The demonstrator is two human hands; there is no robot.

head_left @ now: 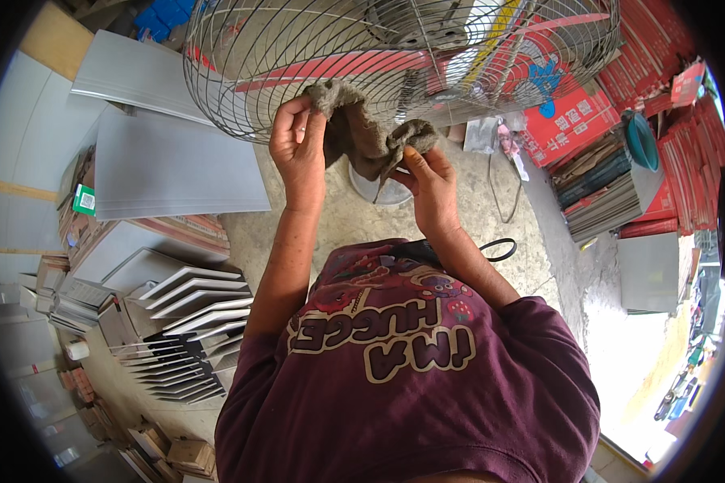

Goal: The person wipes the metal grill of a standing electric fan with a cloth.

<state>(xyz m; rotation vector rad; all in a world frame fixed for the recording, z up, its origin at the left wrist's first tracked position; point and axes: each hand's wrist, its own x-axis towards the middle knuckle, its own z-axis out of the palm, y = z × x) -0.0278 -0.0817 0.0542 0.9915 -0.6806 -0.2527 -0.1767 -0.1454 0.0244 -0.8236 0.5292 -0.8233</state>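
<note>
Between my two hands hangs a dirty grey-brown rag (362, 133), bunched at both ends and sagging in the middle. My left hand (300, 141) pinches its left end up against the wire guard of a large fan. Lower and to the right, my right hand (428, 181) grips the other, crumpled end with the thumb on top. The fan (338, 68) fills the top of the view, with red blades behind a round wire cage. Its round base (379, 189) shows partly below the rag.
Grey panels (177, 165) lie stacked at the left, above a rack of white-edged boards (193, 314). Red cartons (572, 121) and bundled flat sheets (604, 193) stand at the right, with a teal roll of tape (641, 141) on them. A black loop (499, 249) sticks out near my right forearm.
</note>
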